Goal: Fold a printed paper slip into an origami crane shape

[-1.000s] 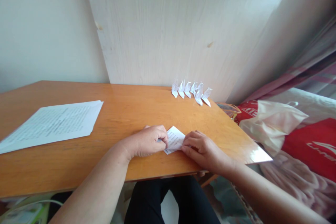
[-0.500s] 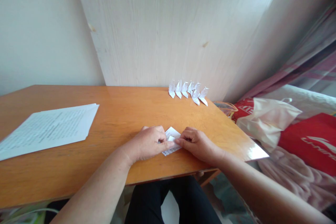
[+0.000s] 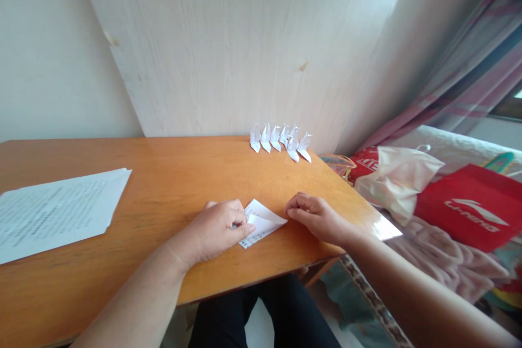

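A small folded piece of printed paper (image 3: 264, 225) lies on the wooden table (image 3: 171, 174) in front of me, its pointed corner toward the right. My left hand (image 3: 222, 227) pinches the paper's left side between thumb and fingers, hiding that end. Just off the right-hand point is my right hand (image 3: 312, 215), its fingers curled together and nothing visible in them. Part of the paper's upper layer is folded over, showing a blank white face above printed characters.
Several folded white paper figures (image 3: 279, 138) stand at the table's back right. A stack of printed sheets (image 3: 61, 212) lies at the left. Beyond the right edge are a red bag (image 3: 468, 206), a whitish plastic bag (image 3: 397, 174) and a pink blanket (image 3: 440, 255).
My right hand has come off the paper and moved a little right, baring its pointed corner. My left hand still pinches the other side. The whole view has shifted slightly rightward.
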`<control>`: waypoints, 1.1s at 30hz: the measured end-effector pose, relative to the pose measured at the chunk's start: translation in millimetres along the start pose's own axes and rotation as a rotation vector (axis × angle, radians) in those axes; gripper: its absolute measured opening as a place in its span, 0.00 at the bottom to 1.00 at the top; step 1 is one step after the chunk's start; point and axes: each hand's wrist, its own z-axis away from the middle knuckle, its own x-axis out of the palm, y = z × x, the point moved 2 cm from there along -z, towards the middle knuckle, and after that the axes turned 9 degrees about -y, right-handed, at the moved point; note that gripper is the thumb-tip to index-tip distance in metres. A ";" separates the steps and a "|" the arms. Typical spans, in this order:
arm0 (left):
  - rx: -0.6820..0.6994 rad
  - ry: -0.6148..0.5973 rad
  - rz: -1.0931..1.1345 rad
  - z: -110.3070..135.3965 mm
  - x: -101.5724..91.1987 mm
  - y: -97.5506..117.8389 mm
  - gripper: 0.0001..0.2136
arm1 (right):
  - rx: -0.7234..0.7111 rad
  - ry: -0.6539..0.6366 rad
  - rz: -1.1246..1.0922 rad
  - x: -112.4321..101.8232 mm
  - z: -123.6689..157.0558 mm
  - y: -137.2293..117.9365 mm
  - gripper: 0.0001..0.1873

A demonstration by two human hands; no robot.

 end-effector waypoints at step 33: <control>-0.072 -0.007 -0.058 1.0 0.7 6.4 0.17 | -0.003 -0.177 0.257 8.7 -15.9 6.6 0.07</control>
